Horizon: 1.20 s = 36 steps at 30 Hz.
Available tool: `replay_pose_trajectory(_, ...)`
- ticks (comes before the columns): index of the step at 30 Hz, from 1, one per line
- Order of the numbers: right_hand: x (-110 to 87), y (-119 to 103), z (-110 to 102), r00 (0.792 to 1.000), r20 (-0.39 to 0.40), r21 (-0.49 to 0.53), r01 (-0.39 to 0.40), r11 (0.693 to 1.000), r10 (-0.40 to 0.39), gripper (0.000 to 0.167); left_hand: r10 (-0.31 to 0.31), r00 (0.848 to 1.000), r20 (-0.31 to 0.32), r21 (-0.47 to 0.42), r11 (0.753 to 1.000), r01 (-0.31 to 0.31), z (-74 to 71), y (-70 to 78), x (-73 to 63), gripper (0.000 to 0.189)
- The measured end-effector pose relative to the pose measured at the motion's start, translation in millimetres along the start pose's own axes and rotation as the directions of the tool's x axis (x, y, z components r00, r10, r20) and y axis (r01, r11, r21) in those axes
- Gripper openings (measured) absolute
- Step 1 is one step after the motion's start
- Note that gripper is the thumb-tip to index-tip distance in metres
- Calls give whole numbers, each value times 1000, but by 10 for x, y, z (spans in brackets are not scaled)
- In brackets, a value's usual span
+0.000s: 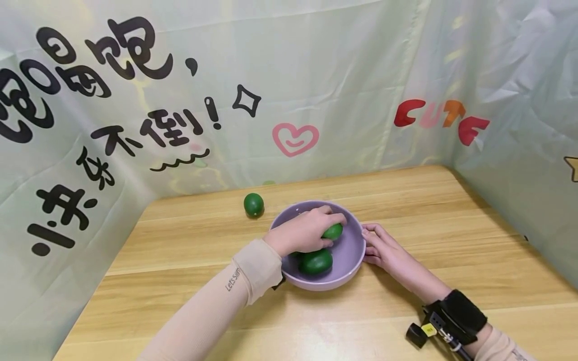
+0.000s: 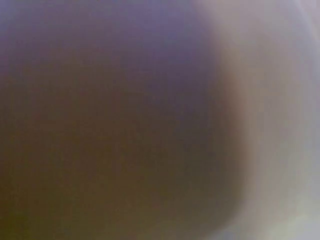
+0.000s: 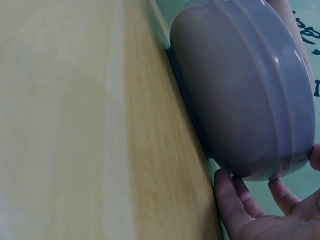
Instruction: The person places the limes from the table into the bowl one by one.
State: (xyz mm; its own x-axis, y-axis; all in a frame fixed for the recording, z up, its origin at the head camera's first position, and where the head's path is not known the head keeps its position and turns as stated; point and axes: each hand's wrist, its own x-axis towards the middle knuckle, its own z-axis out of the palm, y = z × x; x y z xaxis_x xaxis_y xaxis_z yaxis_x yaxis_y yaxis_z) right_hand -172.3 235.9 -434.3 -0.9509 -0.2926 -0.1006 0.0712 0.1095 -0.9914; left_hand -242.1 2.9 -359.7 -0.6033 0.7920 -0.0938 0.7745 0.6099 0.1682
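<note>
Head view: left hand grips a lime inside the bowl; right hand, fingers spread, touches its rim.

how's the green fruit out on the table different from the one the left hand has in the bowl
The fruit on the table lies alone and untouched behind the purple bowl; the gripped fruit is inside that bowl. The first shows whole and looks round; the second is mostly hidden under the left hand, whose fingers curl over it. The second also sits beside another green fruit. Both look dark green and smooth.
</note>
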Motion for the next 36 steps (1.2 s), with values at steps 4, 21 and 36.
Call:
replay_pose_trajectory(4, 4, 7, 0, 1000, -2, 5, 0, 1000, 0, 59, 10, 1000, -4, 15, 1000, -10, 27, -10, -4, 57)
replay_pose_trajectory(21, -4, 0, 2, 1000, -3, -1, 12, 1000, -12, 58, -18, 999, 34, -21, 1000, 19, 77, -14, 2, 55)
replay_pose_trajectory(36, -12, 9, 6, 1000, -3, 3, 12, 1000, -12, 59, -3, 1000, 20, -13, 1000, 4, 49, -58, -46, 51)
